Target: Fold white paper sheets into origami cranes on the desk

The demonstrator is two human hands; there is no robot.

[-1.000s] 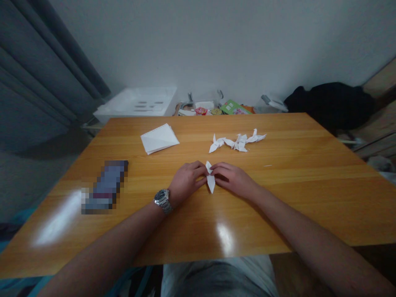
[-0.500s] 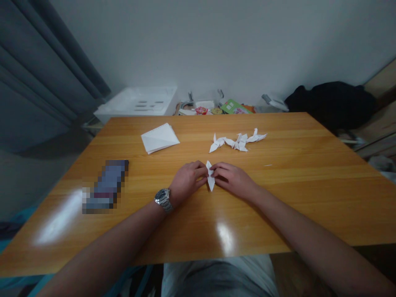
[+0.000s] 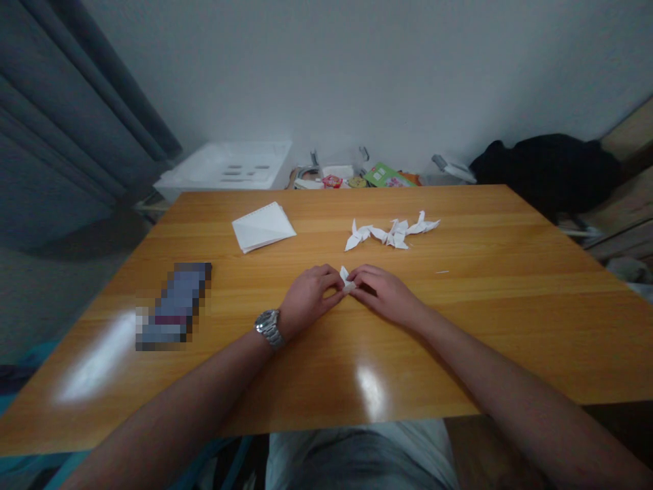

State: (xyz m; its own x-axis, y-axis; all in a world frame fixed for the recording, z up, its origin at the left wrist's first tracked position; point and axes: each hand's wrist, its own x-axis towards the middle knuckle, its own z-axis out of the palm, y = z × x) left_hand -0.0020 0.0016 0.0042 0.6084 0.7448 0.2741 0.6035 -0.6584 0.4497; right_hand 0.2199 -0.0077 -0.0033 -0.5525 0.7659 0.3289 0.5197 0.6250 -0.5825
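Observation:
A small piece of folded white paper point(image 3: 345, 278) is held low over the middle of the table, its pointed tip toward the far side. My left hand point(image 3: 315, 292), with a metal watch on the wrist, pinches its left side. From the other side my right hand point(image 3: 382, 289) grips the paper between thumb and fingers. The near part is folded up, and my fingertips cover some of it. Beyond my hands lie several folded paper cranes point(image 3: 392, 233) in a row. A stack of white paper point(image 3: 264, 227) rests at the far left.
The wooden table point(image 3: 510, 327) spans the view. A blurred-out phone-like object point(image 3: 178, 303) lies at left, and a thin white strip point(image 3: 442, 272) at right. Behind the table edge stand a white tray point(image 3: 224, 167), a green booklet point(image 3: 386, 175) and a black cloth heap point(image 3: 545, 173).
The near point of the folded paper has been turned up, so the piece looks shorter. My fingers have closed in on the fold; both arms stay nearly in place.

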